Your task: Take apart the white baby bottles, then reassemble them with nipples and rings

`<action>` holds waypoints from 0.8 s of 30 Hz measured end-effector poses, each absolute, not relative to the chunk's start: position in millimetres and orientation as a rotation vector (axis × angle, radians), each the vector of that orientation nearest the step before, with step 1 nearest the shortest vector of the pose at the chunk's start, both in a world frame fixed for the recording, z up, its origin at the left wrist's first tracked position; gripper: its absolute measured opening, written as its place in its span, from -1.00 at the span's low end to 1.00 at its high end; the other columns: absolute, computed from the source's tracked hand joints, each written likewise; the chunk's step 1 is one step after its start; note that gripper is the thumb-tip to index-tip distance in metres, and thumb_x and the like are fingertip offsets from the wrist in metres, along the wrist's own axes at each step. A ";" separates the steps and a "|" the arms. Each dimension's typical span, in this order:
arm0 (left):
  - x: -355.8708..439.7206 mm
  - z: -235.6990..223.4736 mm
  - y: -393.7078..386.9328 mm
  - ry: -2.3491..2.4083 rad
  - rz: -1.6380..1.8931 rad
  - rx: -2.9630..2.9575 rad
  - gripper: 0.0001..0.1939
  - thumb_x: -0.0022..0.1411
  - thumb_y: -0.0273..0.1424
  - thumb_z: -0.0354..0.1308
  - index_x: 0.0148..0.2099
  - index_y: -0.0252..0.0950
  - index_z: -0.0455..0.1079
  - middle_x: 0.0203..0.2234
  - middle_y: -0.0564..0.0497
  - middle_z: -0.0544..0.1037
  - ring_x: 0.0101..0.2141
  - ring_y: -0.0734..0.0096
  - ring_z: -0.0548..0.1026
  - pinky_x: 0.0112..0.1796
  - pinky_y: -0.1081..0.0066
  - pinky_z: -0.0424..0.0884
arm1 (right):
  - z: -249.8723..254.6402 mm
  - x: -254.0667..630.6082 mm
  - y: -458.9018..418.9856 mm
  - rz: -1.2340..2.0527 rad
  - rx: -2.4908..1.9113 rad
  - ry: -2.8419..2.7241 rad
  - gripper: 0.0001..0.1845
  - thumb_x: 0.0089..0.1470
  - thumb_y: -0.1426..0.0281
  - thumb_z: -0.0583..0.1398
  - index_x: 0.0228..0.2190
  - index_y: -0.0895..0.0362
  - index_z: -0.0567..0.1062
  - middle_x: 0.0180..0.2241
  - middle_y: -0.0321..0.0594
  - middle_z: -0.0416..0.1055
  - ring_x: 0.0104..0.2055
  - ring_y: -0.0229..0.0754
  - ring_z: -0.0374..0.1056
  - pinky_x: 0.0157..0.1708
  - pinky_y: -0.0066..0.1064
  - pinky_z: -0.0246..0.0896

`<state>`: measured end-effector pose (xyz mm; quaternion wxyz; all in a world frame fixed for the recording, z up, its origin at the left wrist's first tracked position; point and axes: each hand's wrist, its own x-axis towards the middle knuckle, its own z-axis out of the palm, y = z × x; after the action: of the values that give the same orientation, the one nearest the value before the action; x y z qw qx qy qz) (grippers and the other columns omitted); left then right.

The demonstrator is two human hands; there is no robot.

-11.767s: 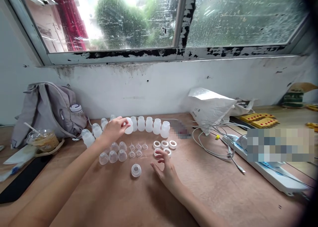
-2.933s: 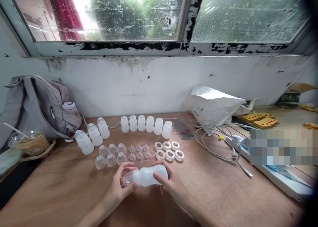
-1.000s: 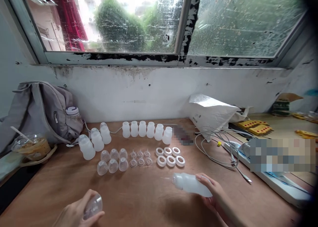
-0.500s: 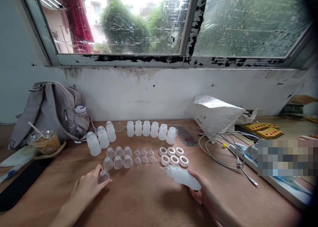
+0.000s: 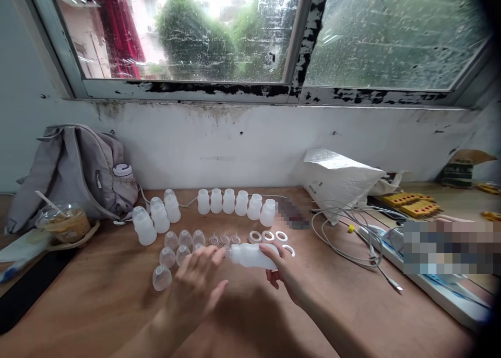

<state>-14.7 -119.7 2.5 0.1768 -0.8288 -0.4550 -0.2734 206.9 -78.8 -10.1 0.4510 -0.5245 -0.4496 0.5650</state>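
Observation:
My right hand (image 5: 288,274) is wrapped round a frosted white baby bottle (image 5: 250,255), which lies sideways in the air with its clear teat end to the left. Close to that end is my left hand (image 5: 193,279), fingers bent and thumb apart, holding nothing I can see. A clear dome cap (image 5: 162,278) stands on the table just left of it. Behind are more clear caps (image 5: 185,238) in rows, partly covered by my left hand. Several clear teats (image 5: 224,240) and white collar rings (image 5: 268,236) lie beyond the bottle, some hidden by it.
A row of open frosted bottles (image 5: 229,201) stands near the wall, with capped bottles (image 5: 159,215) to their left. A grey backpack (image 5: 78,165), an iced drink (image 5: 64,222) and a black slab (image 5: 35,290) are at left. White cables (image 5: 340,248) and a power strip (image 5: 450,295) lie at right.
My left hand has let go of the clear cap, leaving it on the table, and moved right to the bottle's teat end. My right hand has brought the bottle left and levelled it.

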 end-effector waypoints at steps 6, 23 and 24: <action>31.7 5.9 -76.0 -1.478 -0.517 -2.457 -0.56 0.05 -0.44 0.08 0.02 -0.32 0.17 -0.21 -0.08 0.44 -0.29 0.16 0.41 -0.33 0.22 0.35 | -11.6 196.4 -68.4 1.251 -1.193 -1.170 -0.65 -0.01 0.09 0.10 -0.41 0.14 0.29 -0.77 -0.46 0.16 -0.82 -0.42 0.02 -0.87 -0.63 -0.17; 31.0 16.5 -69.4 -1.773 -0.115 -2.838 -0.79 -0.06 -0.49 0.05 -0.27 -0.33 0.29 -0.40 -0.14 0.54 -0.39 0.09 0.52 -0.46 0.33 0.35 | -24.7 204.9 -85.9 0.727 -1.162 -1.567 -0.88 0.01 0.31 0.13 -0.47 0.10 0.36 -0.57 -0.29 0.29 -0.56 -0.24 0.19 -0.56 -0.46 0.08; 28.9 21.1 -70.9 -1.758 -0.128 -2.857 -0.79 -0.07 -0.49 0.05 -0.29 -0.32 0.29 -0.41 -0.12 0.54 -0.41 0.11 0.52 -0.48 0.35 0.33 | -24.4 206.8 -88.8 0.681 -1.139 -1.597 -0.91 -0.01 0.33 0.15 -0.44 0.09 0.37 -0.56 -0.28 0.31 -0.57 -0.23 0.20 -0.56 -0.45 0.08</action>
<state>28.9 -70.9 21.1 -0.1077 -0.8462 -0.5205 -0.0380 206.8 -88.8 -24.4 0.5077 -0.4727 -0.6625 0.2826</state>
